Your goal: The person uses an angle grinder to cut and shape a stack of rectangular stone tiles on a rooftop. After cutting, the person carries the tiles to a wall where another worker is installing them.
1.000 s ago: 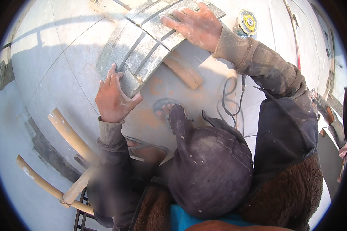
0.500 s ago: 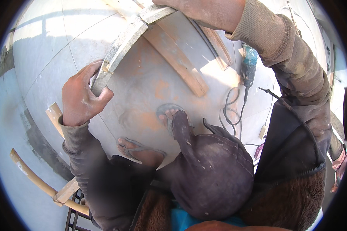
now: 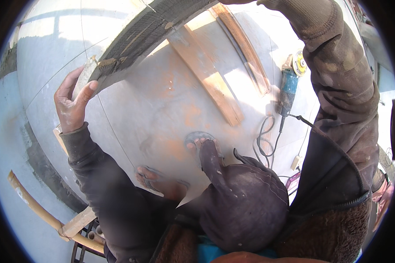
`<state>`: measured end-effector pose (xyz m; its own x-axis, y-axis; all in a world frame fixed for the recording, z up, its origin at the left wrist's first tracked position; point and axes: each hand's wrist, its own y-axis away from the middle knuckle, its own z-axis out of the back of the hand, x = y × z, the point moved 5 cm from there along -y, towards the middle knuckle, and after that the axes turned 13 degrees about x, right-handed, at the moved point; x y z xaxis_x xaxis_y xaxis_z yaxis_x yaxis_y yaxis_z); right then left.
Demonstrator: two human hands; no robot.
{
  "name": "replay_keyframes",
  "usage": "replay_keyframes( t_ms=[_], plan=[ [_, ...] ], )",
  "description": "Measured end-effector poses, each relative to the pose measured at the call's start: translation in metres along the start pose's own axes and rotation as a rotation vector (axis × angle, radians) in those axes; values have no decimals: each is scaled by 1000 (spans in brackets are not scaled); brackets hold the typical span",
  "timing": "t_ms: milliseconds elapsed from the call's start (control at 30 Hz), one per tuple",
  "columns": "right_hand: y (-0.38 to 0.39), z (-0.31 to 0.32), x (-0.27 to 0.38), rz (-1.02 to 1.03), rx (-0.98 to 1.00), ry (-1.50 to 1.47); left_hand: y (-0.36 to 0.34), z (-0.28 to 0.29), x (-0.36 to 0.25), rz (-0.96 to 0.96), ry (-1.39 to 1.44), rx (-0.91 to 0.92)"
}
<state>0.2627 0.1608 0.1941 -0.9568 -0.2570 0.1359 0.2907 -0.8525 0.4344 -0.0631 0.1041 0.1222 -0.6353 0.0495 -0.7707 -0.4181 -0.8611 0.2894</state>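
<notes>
A long grey slab [image 3: 138, 39] with a finely lined dark face and rough, chipped edges is held up across the top of the view. My left hand [image 3: 72, 103] grips its near left end, thumb on one side and fingers on the other. At the top edge my right hand [image 3: 237, 1] meets the slab's other end; most of that hand is cut off, its fingers out of sight. Below the slab a wooden plank [image 3: 206, 76] lies on the dusty tiled floor [image 3: 136, 105].
An angle grinder [image 3: 287, 87] with a yellow disc lies on the right, its black cord looped below. Beside the plank is a narrower length of wood [image 3: 245, 48]. My feet in flip-flops [image 3: 202, 142] stand below. Bamboo poles [image 3: 35, 204] are at lower left.
The slab has tilted so its broad lined face shows instead of its thin edge. My left hand has shifted left, and my right hand has moved up, mostly out of view.
</notes>
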Motion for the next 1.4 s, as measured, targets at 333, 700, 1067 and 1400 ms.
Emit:
replay_keyframes(
  t_ms=[333, 700, 1067, 1400],
  plan=[
    [-21, 7, 3, -48, 66, -26, -18, -69, 106, -319, 824, -624],
    [-6, 8, -12, -134, 128, -39, -35, -84, 40, -106, 826, -699],
    [-12, -19, -21, -43, 89, -101, -1, -162, 15, 303, 1016, -438],
    [-17, -49, -23, 20, 28, -148, 5, -185, 46, 377, 1040, -371]
  ],
)
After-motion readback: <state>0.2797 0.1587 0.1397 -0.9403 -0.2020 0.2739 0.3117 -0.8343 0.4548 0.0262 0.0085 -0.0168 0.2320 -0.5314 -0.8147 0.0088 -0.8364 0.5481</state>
